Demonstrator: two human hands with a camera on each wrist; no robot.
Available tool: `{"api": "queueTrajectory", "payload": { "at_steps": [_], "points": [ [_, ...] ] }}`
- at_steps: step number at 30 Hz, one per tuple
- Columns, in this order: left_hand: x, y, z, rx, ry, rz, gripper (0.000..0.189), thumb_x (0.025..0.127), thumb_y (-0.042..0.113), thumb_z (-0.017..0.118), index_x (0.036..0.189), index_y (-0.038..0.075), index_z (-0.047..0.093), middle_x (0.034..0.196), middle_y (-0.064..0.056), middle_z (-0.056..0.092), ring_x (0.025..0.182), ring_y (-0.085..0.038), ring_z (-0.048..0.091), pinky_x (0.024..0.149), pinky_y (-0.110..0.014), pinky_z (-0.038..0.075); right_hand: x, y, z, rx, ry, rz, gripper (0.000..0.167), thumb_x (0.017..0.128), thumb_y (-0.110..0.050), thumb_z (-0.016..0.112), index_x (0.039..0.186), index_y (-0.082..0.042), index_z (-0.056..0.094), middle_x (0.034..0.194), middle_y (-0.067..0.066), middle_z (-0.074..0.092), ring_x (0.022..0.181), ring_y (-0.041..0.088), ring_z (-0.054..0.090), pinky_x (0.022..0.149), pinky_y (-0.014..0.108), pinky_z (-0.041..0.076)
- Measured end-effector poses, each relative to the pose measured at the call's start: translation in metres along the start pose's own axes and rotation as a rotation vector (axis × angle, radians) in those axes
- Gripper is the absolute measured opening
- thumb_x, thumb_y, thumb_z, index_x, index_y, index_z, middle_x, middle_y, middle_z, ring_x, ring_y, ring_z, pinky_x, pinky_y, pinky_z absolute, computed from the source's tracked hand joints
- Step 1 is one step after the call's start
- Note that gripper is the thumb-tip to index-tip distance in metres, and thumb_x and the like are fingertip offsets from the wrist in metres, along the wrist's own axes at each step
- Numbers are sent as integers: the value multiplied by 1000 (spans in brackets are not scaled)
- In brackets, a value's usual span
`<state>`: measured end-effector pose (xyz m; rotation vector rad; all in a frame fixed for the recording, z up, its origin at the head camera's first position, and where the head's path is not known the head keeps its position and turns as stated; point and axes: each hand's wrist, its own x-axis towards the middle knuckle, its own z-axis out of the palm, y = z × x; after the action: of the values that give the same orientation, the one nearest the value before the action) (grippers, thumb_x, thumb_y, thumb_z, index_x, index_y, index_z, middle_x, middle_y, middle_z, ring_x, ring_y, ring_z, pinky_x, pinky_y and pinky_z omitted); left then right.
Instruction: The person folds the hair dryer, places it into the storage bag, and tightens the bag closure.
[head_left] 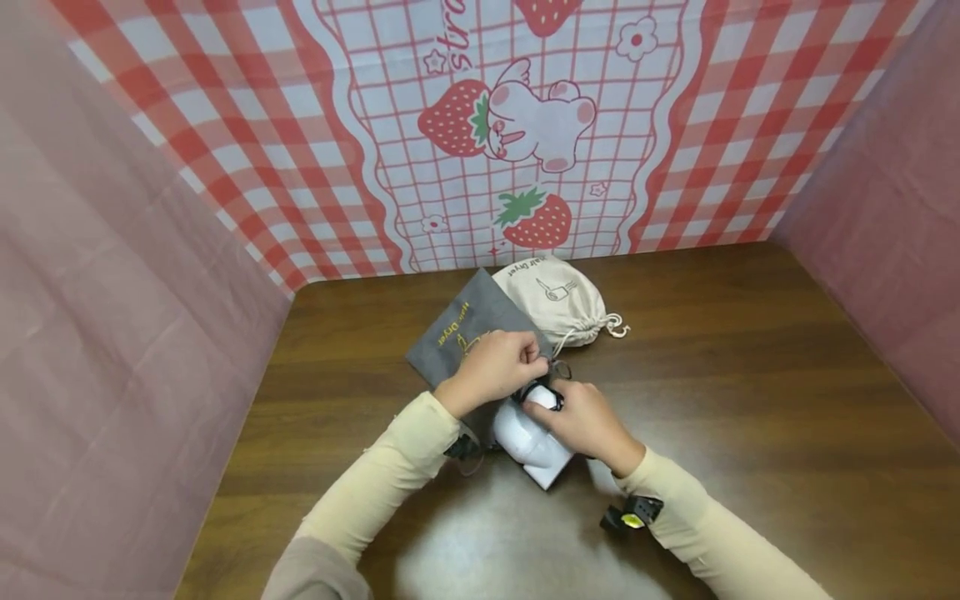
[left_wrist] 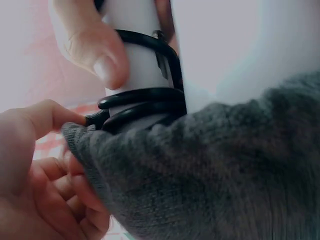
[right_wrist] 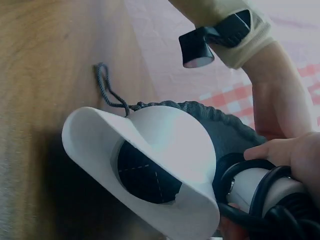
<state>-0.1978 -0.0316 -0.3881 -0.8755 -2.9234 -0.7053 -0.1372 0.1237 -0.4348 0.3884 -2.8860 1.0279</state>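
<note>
A white hair dryer [head_left: 522,435] with a wide flared nozzle [right_wrist: 92,137] lies partly inside the mouth of a grey drawstring bag [head_left: 438,342]. Black cord [left_wrist: 145,94] is wound in several loops around its handle. My right hand [head_left: 592,423] grips that handle, thumb along the cord loops. With thumb and fingertips, my left hand [head_left: 501,367] pinches the gathered edge of the grey bag beside the handle. In the left wrist view the bag's gathered rim [left_wrist: 210,117] crosses in front of the dryer's body and hides its lower part.
Behind the grey bag lies a cream drawstring bag [head_left: 551,304] printed with a hair dryer, its cord ends to the right. All rests on a brown wooden table [head_left: 720,375], with a checked strawberry cloth [head_left: 285,125] behind and pink cloth [head_left: 862,192] at the sides.
</note>
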Motion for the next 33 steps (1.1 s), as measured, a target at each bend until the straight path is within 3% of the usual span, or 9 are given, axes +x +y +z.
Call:
{"api": "queueTrajectory", "payload": {
  "at_steps": [4,7,10,13,16,21,26,29,33],
  "points": [
    [-7,-4,8,42,16,-4,15,86,27,65,76,18,59,69,7,59,62,-9,52,63,-26,42,1,8,3,78,-1,56,27,85,-31,72,74,-8,62,63,3,59,57,14,51,53,29,42],
    [-13,-6,11,57,71,2,13,86,26,67,81,16,61,74,4,60,66,-10,55,63,-26,44,2,13,2,119,-9,74,27,86,-30,72,76,-6,64,66,6,61,59,14,53,55,28,44],
    [-20,-8,13,91,130,-11,12,84,25,69,84,15,63,77,3,59,68,-12,56,60,-27,44,1,17,-2,179,-44,109,29,86,-29,72,89,0,68,76,11,67,66,16,57,60,28,46],
    [-25,-12,16,118,163,-36,11,81,23,70,84,14,64,76,2,58,68,-15,56,58,-29,44,-5,23,-7,305,-113,186,43,83,-24,74,110,8,65,91,16,70,75,15,59,66,26,49],
    [-27,-17,19,125,180,-46,11,79,22,71,82,14,64,75,2,58,68,-15,56,59,-31,45,-14,31,-10,498,-185,265,51,80,-15,74,118,14,58,95,13,68,79,11,58,69,24,50],
    [-27,-22,22,23,188,-65,9,82,22,71,80,15,65,72,3,64,67,-12,58,62,-27,45,-26,48,-10,851,-271,325,50,84,-6,67,123,21,50,89,-2,66,79,6,61,72,22,53],
    [-28,-17,25,-130,157,-73,9,85,20,70,83,12,67,74,1,68,68,-11,60,64,-22,46,-35,53,-6,953,-345,363,61,95,-15,60,140,16,34,82,0,64,67,9,63,60,25,55],
    [-28,-13,29,-196,114,-55,9,86,19,69,84,10,67,75,0,68,68,-10,60,65,-20,46,-39,44,2,939,-310,380,57,97,-18,58,140,13,36,75,2,62,56,10,60,52,23,52],
    [-28,-9,33,-235,63,-32,11,87,20,69,85,9,67,75,-1,68,65,-7,57,63,-18,44,-40,30,12,915,-161,377,43,97,-15,58,129,12,47,71,0,59,51,9,57,49,22,49]
  ]
}}
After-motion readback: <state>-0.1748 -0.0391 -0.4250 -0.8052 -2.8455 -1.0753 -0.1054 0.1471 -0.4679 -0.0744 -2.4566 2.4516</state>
